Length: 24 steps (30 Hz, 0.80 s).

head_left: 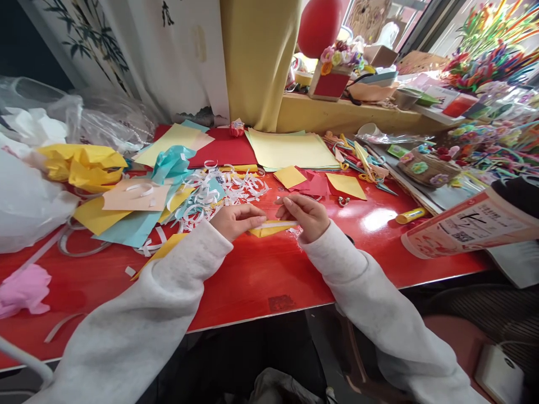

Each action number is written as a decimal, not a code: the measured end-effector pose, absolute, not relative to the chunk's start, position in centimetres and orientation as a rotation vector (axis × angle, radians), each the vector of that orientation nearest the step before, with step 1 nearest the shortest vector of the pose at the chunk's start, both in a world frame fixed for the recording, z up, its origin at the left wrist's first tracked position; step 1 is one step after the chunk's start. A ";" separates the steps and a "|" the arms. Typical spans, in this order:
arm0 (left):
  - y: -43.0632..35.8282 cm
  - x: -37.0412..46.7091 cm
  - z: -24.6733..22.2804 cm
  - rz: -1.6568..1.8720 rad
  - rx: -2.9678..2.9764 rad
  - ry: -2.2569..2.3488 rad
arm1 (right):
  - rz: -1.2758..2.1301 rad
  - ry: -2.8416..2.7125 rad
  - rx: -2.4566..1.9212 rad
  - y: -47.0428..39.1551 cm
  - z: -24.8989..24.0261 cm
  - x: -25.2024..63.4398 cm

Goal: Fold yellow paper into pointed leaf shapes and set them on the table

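My left hand (238, 220) is closed on the left end of a folded piece of yellow paper (268, 231), just above the red table. A white strip (280, 224) runs along the paper's upper edge. My right hand (309, 216) is at the paper's right end, thumb and fingers pinched together; what sits between them is too small to make out. Beyond my hands lie a yellow paper square (289, 177), red paper pieces (314, 184) and another yellow sheet (346, 186). Curled white paper strips (210, 193) are heaped to the left.
Pale yellow sheets (292, 148) and red sheets (227, 147) lie at the back. A printed cup (467, 224) leans at the right near a yellow glue stick (410, 215). Crumpled yellow paper (84, 167) and pink paper (25, 290) are on the left. Scissors (385, 188) lie back right.
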<state>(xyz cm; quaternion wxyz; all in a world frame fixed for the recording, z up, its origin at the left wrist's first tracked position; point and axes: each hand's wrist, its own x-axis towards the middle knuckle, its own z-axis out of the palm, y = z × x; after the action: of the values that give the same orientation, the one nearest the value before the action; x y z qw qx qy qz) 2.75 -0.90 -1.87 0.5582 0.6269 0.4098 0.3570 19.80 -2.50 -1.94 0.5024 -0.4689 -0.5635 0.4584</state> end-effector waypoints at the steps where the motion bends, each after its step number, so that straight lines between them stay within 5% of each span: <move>1: -0.9 2.8 -1.9 0.846 1.477 0.989 | 1.116 -1.327 -1.146 -2.5 -1.9 19.8; 8: -0.7 2.9 -1.9 1.003 1.363 1.051 | 1.542 -1.273 -1.139 -2.3 -2.0 19.4; 18: -1.9 3.6 -2.2 0.680 1.582 0.991 | 1.144 -1.342 -1.165 -2.4 -2.0 19.9; 24: -3.6 5.2 -2.3 0.812 1.427 1.161 | 1.364 -1.409 -1.147 -2.8 -1.7 19.7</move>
<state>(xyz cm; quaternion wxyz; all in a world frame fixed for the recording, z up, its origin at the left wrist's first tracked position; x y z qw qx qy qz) 5.18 -3.56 -2.27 0.5356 0.5993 0.4876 0.3409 19.66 -2.81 -1.69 0.4214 -0.4581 -0.5624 0.5444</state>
